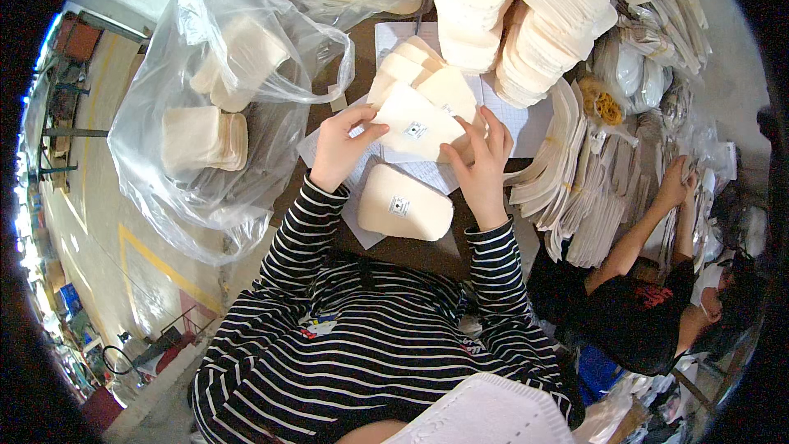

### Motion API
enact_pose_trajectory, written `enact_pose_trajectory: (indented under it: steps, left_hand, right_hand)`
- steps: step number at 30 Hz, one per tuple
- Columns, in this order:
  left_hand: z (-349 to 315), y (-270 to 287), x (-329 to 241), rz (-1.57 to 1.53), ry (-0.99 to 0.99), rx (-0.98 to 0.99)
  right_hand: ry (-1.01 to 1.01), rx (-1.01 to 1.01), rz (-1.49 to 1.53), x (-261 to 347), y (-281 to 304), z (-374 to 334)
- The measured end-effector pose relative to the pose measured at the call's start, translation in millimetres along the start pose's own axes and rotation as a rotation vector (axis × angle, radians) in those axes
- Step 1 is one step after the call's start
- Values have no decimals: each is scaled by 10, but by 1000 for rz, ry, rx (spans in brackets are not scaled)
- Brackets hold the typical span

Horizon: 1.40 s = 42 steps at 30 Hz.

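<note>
A cream fabric-like pad [403,113] with a small printed label lies tilted between my two hands. My left hand [339,148] pinches its left corner between thumb and fingers. At the right edge, my right hand [483,168] has its thumb and forefinger on the same pad, the other fingers partly bent. Just beyond are several similar pads [419,53], fanned out and overlapping on papers. Closer to me sits a neat stack of cream pads [394,226] with a label on its top piece.
To the left, a clear plastic bag [197,197] holds more pads [197,140]. Large bundles of pads [534,25] are piled at the far right, with strips [567,173] below them. Written sheets [518,119] cover part of the table. A co-worker [649,279] works at the right.
</note>
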<state>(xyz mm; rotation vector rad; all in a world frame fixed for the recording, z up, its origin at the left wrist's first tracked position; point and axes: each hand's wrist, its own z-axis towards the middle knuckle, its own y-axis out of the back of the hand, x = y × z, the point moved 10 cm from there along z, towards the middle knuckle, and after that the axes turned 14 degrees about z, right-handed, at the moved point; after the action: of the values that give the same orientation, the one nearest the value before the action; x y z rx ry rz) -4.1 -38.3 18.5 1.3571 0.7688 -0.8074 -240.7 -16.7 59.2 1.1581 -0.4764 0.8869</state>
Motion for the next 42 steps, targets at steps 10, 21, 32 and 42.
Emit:
enact_pose_trajectory:
  steps: [10, 21, 32, 42]
  left_hand:
    - [-66, -22, 246, -205, 119, 25]
    - [250, -97, -383, -55, -38, 112]
    - [734, -659, -298, 145, -123, 294]
    - [131, -543, -593, -29, -363, 497]
  right_hand:
    - [117, 32, 43, 137, -35, -49]
    - [-131, -68, 309, 28, 215, -87]
    - [-80, -70, 28, -210, 164, -79]
    - [-50, 83, 345, -5, 71, -187]
